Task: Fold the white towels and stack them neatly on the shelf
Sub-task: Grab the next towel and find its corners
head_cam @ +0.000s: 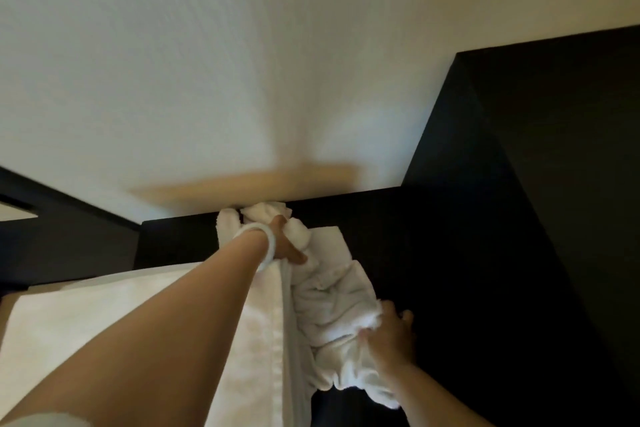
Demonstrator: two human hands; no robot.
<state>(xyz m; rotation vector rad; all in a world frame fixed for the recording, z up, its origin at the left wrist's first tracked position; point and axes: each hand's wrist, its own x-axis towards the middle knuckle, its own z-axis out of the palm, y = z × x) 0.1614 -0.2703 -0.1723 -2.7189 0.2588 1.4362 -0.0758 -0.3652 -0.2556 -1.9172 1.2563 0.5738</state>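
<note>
A rumpled white towel (pixel 332 308) hangs bunched against the dark shelf unit (pixel 433 253). My left hand (pixel 285 243), a white bangle on its wrist, reaches up and grips the towel's upper bunch near the unit's top edge. My right hand (pixel 388 336) grips the towel's lower folds at the right. A flat white cloth (pixel 138 315) with a stitched hem hangs to the left, partly behind my left forearm. A small folded white piece (pixel 329 236) shows just right of my left hand.
Pale ceiling (pixel 242 62) fills the upper frame, with a tan blur (pixel 242 184) above the unit. A tall dark panel (pixel 536 166) rises at the right. Another dark frame edge (pixel 69 218) runs along the left.
</note>
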